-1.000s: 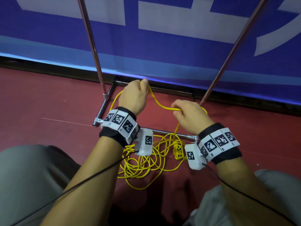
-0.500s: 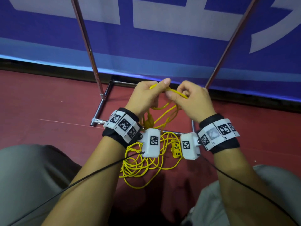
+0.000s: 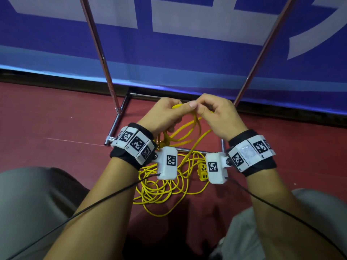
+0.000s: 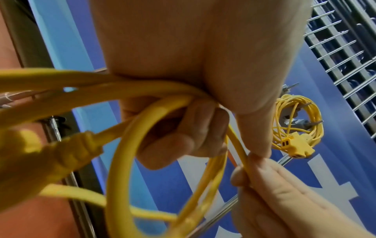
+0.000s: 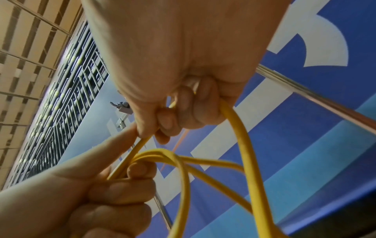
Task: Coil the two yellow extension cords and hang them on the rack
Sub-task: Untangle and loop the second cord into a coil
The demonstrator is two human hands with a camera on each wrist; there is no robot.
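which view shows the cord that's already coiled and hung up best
The left wrist view: the coiled cord hangs on the rack's hooks past the left hand, socket end visible. The head view frames only the rack's lower poles; the right wrist view doesn't show it.

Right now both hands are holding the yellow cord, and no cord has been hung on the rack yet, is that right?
Not quite. Both the left hand and the right hand do hold the yellow cord, but one coiled cord already hangs on the rack's hooks. The left wrist view shows it, behind the thumb.
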